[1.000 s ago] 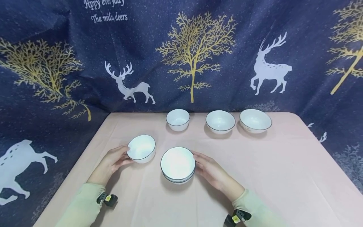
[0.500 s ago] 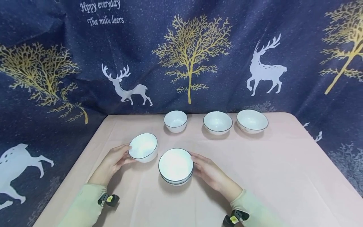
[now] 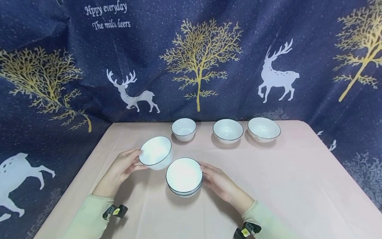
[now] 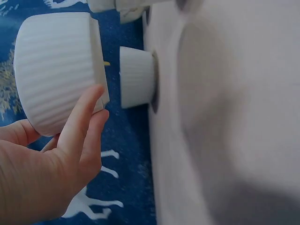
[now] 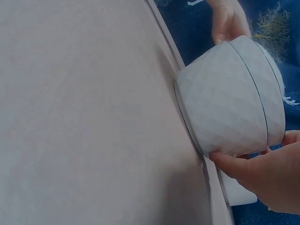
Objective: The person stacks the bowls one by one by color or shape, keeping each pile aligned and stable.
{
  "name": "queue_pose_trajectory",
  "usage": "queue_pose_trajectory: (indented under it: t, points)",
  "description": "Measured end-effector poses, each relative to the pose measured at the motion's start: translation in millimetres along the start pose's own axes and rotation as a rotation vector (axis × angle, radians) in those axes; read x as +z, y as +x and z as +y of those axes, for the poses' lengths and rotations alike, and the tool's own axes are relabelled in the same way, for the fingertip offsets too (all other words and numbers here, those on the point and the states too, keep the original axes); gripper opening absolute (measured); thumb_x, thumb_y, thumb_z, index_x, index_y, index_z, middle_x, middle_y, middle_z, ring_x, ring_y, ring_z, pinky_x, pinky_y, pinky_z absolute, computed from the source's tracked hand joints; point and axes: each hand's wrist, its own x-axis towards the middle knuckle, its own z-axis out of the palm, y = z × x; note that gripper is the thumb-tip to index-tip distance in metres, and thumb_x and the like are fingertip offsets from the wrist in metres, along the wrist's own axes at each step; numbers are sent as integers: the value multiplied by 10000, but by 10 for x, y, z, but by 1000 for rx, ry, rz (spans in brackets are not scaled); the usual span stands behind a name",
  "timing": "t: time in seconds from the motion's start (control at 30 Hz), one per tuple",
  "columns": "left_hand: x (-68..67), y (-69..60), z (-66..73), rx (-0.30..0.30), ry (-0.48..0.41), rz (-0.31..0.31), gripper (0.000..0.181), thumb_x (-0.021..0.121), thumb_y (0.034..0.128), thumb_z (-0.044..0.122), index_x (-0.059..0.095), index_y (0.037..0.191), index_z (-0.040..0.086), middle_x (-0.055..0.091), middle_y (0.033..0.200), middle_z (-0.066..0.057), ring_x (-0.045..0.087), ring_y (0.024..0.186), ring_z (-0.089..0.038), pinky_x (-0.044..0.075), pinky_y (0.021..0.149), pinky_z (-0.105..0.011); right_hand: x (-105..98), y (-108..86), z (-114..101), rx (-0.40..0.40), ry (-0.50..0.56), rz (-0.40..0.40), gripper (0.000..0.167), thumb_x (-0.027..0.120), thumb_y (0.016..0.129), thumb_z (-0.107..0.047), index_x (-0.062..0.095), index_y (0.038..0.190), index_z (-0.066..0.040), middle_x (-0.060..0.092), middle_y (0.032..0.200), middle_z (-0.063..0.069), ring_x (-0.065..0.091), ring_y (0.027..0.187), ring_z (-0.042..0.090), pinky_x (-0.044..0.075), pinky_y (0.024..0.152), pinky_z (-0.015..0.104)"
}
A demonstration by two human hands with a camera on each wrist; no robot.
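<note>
I see room to pass over the pink cloth [image 3: 283,186] right of the right hand [image 3: 219,182]; just right of the left hand's [image 3: 123,166] bowl [image 3: 156,151], a bowl stack [image 3: 184,176] blocks, and three bowls [image 3: 228,130] obstruct beyond.

A hanging cloth [image 3: 226,96] is behind the table [image 3: 283,189]. Along the table's back stand a left bowl [image 3: 183,130], a middle bowl [image 3: 228,130] and a right bowl [image 3: 264,129], the last two just beside each other. In front of these, the left hand [image 3: 123,166] holds another bowl [image 3: 155,152] above the table. Right of and before it is a stack [image 3: 184,176], the right hand [image 3: 218,182] on its right side.
</note>
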Motion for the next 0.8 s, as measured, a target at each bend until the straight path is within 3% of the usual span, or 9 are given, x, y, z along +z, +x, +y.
queue_pose_trajectory:
  t: [0.1, 0.33, 0.5, 0.8]
  points:
    - [62, -19, 51, -3, -15, -4, 539, 492, 966, 32, 275, 1416, -168, 585, 1083, -110, 657, 883, -157, 579, 832, -448, 6, 7, 1, 9, -1, -1, 567, 489, 1004, -272, 334, 1458, 30, 358, 1492, 205, 324, 1378, 364, 364, 1120, 460]
    - [225, -45, 146, 37, 44, -51, 528, 501, 957, 35, 307, 1406, -165, 626, 1043, -76, 663, 873, -135, 593, 819, -394, 20, 18, -6, 17, 1, 4, 575, 491, 1002, -280, 329, 1460, 27, 352, 1494, 210, 326, 1376, 365, 363, 1120, 459]
    - [357, -49, 184, 53, 27, -92, 509, 495, 954, 21, 325, 1393, -172, 659, 957, -19, 667, 828, -132, 610, 770, -371, 18, 24, -8, 14, -1, 6, 583, 491, 1003, -287, 322, 1463, 29, 340, 1501, 208, 313, 1383, 365, 354, 1125, 464]
    - [521, -100, 180, 34, 71, -130, 507, 507, 956, 37, 339, 1387, -172, 648, 1023, -65, 675, 837, -146, 609, 775, -376, -3, 11, 12, -10, 24, -11, 556, 484, 1008, -250, 329, 1460, 33, 350, 1500, 197, 329, 1376, 352, 347, 1130, 461]
